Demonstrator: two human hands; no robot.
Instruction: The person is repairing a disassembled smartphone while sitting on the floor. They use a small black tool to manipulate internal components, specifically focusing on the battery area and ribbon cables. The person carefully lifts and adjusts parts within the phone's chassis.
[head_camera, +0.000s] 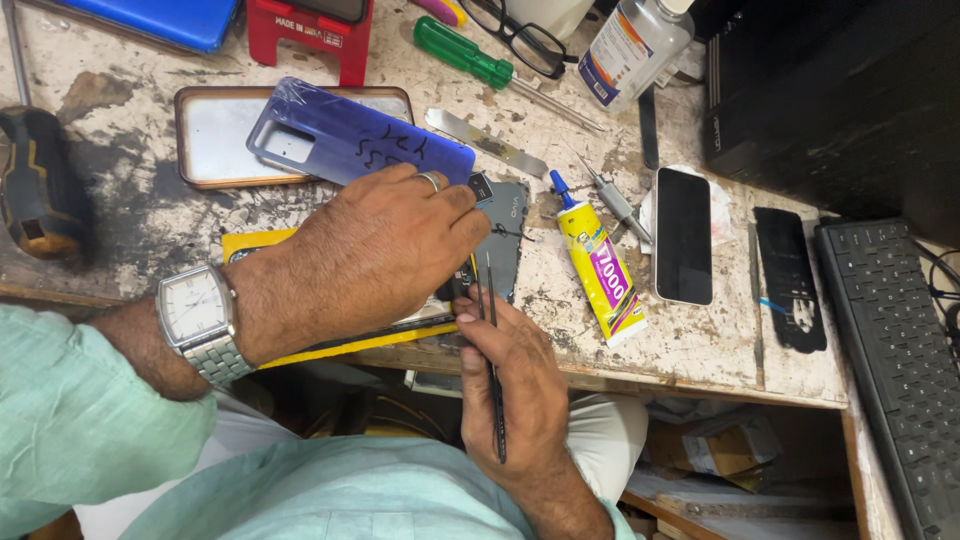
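You are working with tweezers on an opened phone at the bench edge.

Your left hand (375, 250) is pressing down, fingers curled, on the opened phone (500, 245) to keep it steady, while your right hand (515, 385) is pinching thin black tweezers (493, 370) and aiming the tips inside, probably at a small part. The glue tube (600, 270) and blue back cover (350, 135) are lying just beside, crowding the area.

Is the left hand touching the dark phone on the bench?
Touching. The head view shows the left hand lying flat on the dark opened phone, its fingers pressing on it, with no gap visible.
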